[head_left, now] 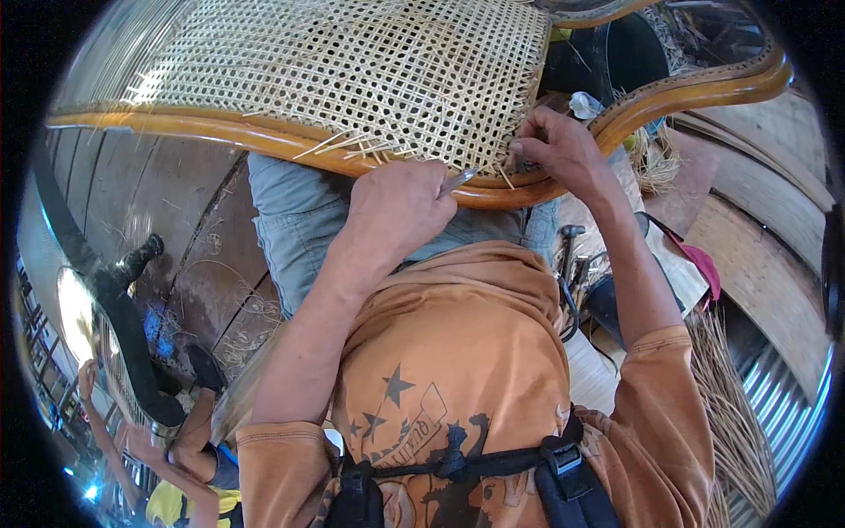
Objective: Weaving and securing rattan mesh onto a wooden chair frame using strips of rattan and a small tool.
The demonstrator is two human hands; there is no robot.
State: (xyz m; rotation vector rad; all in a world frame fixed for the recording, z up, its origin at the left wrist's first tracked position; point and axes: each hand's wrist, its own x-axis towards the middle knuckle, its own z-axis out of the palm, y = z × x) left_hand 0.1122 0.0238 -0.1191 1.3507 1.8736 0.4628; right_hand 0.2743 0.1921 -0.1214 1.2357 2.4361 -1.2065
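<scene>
A woven cane panel [370, 66] with a mesh of small holes stretches across a curved, varnished wooden frame [229, 130], which lies over my lap. My left hand [393, 211] is closed at the near edge of the frame around a small tool with a pointed metal tip [459, 181]; its handle is hidden in the fist. The tip points right, toward the panel's near right corner. At that corner my right hand [561, 151] has its fingers pinched together against the cane edge; what they hold is too small to make out. Loose cane ends [339, 143] stick out over the frame by my left hand.
To the right, the frame's curved arm [704, 95] runs past a dark bucket [634, 57]. A hammer [570, 239] and a bundle of long cane strands [726, 414] lie at my right side. Another person [189, 458] works at the lower left beside a dark frame [106, 290].
</scene>
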